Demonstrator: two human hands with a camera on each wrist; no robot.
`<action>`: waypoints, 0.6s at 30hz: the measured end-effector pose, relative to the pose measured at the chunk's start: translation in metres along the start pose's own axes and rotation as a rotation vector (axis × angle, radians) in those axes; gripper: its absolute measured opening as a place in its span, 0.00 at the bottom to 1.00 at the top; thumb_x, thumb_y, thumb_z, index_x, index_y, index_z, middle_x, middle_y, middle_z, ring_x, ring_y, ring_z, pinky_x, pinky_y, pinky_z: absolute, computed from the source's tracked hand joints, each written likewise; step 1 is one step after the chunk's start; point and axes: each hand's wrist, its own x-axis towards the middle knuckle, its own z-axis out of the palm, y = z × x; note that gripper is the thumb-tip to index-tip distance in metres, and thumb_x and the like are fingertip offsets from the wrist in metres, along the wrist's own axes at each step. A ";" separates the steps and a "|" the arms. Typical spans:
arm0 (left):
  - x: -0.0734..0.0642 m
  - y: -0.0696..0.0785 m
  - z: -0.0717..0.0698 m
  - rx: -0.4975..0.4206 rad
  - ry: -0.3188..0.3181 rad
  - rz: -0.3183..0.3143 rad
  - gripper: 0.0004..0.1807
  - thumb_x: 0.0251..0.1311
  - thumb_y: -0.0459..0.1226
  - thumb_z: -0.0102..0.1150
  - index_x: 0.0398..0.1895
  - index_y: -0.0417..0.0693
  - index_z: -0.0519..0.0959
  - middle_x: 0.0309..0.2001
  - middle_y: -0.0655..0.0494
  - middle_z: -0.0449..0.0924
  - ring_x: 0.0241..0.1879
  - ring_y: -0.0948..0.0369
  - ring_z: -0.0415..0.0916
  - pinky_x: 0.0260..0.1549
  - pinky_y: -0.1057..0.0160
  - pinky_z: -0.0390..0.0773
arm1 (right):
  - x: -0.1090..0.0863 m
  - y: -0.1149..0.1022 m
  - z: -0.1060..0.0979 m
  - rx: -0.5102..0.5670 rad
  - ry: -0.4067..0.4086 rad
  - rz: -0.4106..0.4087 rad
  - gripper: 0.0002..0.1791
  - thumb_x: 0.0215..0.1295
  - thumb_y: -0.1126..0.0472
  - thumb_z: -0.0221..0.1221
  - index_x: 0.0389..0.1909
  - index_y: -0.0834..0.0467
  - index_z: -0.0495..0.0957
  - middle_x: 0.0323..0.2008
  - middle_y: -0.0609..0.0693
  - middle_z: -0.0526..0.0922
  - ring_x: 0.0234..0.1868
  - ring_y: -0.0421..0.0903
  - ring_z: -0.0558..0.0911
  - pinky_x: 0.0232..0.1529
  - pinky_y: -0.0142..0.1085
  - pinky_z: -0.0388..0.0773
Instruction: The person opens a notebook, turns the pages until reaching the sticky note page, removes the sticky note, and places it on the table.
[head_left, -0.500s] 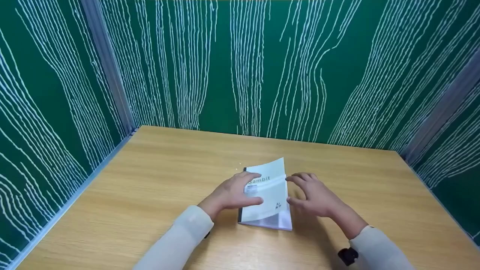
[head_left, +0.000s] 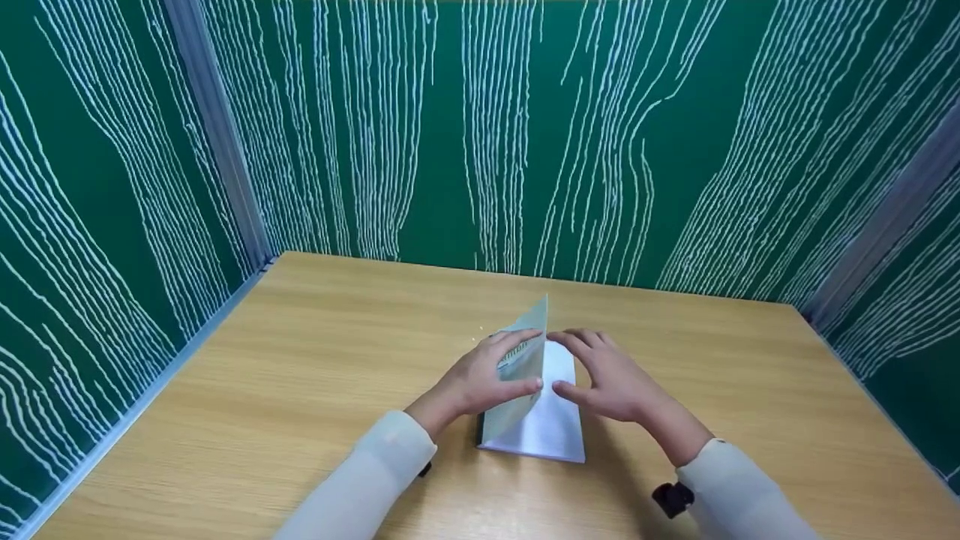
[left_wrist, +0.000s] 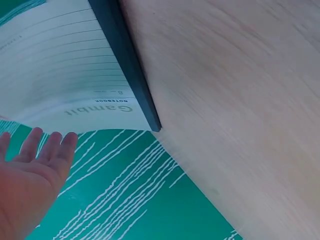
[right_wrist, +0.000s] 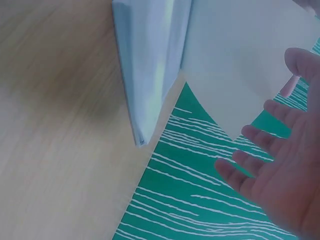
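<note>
On table, notebook cover being held nearly upright between left hand and right hand, apparently for two-sided support; both loosely spread, nothing being gripped.

Sleeves, one pair, long, pale greyish white. Left sleeve: smooth cloth, soft rounded cuff ending behind the wrist. Right sleeve: matching, with light creases towards the cuff. Black fitting, small and blocky, at the underside of the right cuff (a second dark piece shows at the left cuff, mostly hidden). Left hand and right hand: bare.
</note>
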 end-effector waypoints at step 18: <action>-0.004 -0.011 -0.006 -0.106 0.074 0.017 0.33 0.39 0.63 0.55 0.55 0.83 0.59 0.57 0.71 0.60 0.53 0.60 0.63 0.43 0.50 0.72 | 0.020 0.006 0.003 0.033 0.066 0.042 0.27 0.52 0.42 0.55 0.54 0.45 0.66 0.55 0.47 0.68 0.56 0.49 0.66 0.51 0.52 0.67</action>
